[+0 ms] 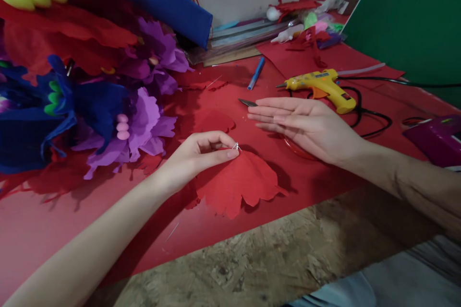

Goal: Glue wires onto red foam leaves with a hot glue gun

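My left hand (201, 153) pinches a red flower piece (241, 182) at its gathered tip between thumb and fingertips. A small bit of thin silvery wire (236, 146) shows at that tip, and the scalloped edge hangs toward the table's front. To the right, my right hand (306, 122) is open, fingers stretched out and close together, above a pair of scissors. The dark scissor point (247, 102) pokes out past the fingertips, and part of a red-orange handle (300, 149) shows below the palm. Whether that hand touches the scissors I cannot tell.
A yellow glue gun (324, 87) with a black cord lies behind my right hand, near a blue pen (256, 73). Large red, blue and purple flowers (140, 120) crowd the left. A purple object (435, 139) and green board (414, 29) stand right.
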`<state>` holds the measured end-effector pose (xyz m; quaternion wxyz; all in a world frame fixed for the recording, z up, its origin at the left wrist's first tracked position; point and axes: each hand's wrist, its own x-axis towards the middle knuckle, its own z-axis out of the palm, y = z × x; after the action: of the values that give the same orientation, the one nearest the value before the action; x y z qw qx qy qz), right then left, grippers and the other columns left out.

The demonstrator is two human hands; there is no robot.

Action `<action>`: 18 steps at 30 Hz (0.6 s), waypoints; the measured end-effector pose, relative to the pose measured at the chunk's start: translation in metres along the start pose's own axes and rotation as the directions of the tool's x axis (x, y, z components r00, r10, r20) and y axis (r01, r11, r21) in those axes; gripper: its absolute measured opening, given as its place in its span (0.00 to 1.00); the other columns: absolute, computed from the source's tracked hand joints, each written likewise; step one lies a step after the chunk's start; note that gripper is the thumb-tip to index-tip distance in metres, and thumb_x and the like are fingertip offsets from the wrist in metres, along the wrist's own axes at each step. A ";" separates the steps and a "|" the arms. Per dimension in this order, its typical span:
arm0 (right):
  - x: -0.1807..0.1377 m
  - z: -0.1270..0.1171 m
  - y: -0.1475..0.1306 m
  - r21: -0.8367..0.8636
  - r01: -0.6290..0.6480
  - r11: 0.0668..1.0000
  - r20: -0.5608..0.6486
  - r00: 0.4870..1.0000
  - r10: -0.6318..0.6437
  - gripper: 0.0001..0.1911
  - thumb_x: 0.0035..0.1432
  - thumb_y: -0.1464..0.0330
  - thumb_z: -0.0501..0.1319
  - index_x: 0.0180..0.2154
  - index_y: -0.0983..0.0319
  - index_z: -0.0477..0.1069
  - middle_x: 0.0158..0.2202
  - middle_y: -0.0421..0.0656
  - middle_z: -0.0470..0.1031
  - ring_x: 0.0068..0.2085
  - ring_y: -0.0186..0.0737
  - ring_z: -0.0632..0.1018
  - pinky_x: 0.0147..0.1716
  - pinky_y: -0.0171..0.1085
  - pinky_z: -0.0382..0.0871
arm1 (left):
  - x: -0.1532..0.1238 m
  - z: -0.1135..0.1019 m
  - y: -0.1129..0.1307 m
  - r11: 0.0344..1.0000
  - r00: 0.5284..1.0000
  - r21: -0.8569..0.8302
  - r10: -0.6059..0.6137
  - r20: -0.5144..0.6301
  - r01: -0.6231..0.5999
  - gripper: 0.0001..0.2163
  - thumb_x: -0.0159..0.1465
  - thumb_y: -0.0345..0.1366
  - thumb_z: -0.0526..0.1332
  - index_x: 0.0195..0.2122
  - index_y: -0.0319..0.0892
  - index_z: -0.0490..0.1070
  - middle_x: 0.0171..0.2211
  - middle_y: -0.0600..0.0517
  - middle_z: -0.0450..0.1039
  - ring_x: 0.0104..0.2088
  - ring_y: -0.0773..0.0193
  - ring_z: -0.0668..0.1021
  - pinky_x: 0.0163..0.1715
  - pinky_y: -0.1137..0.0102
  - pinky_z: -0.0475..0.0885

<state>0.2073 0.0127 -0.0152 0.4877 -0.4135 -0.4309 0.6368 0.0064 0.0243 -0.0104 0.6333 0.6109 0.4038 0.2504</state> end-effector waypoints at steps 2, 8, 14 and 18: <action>0.000 0.001 0.000 -0.013 -0.011 1.000 -0.010 1.000 0.011 0.15 0.46 0.79 0.57 0.37 0.61 0.70 0.42 0.41 0.74 0.45 0.36 0.74 0.50 0.41 0.66 | 0.000 0.000 0.000 1.000 1.000 -0.006 0.002 0.004 -0.002 0.03 0.50 0.32 0.63 0.24 0.40 0.69 0.22 0.58 0.68 0.25 0.73 0.68 0.29 0.77 0.63; 0.000 0.000 0.002 -0.027 -0.026 0.999 -0.064 0.998 0.024 0.18 0.40 0.80 0.62 0.37 0.62 0.70 0.43 0.43 0.74 0.44 0.37 0.74 0.45 0.38 0.70 | 0.000 -0.002 -0.002 1.000 1.000 -0.027 0.005 0.023 -0.005 0.02 0.51 0.31 0.63 0.25 0.40 0.70 0.23 0.59 0.68 0.25 0.75 0.68 0.29 0.79 0.62; 0.003 -0.004 0.005 -0.107 -0.014 0.994 -0.099 0.995 0.003 0.19 0.35 0.78 0.66 0.35 0.63 0.69 0.43 0.43 0.72 0.38 0.33 0.74 0.40 0.35 0.72 | 0.001 -0.003 -0.003 1.000 1.000 -0.023 -0.005 0.024 0.006 0.03 0.51 0.31 0.63 0.25 0.40 0.70 0.23 0.58 0.68 0.25 0.75 0.68 0.29 0.78 0.62; 0.006 -0.005 0.004 -0.208 0.050 0.977 -0.085 0.994 -0.069 0.20 0.34 0.76 0.67 0.34 0.63 0.69 0.41 0.43 0.71 0.37 0.31 0.73 0.33 0.31 0.72 | 0.001 -0.001 -0.002 1.000 0.999 0.002 -0.015 0.042 0.015 0.03 0.51 0.33 0.63 0.24 0.40 0.70 0.22 0.58 0.67 0.24 0.74 0.68 0.29 0.77 0.61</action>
<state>0.2102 0.0187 -0.0213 0.4804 -0.4772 -0.4838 0.5545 0.0058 0.0258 -0.0121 0.6431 0.6134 0.3952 0.2325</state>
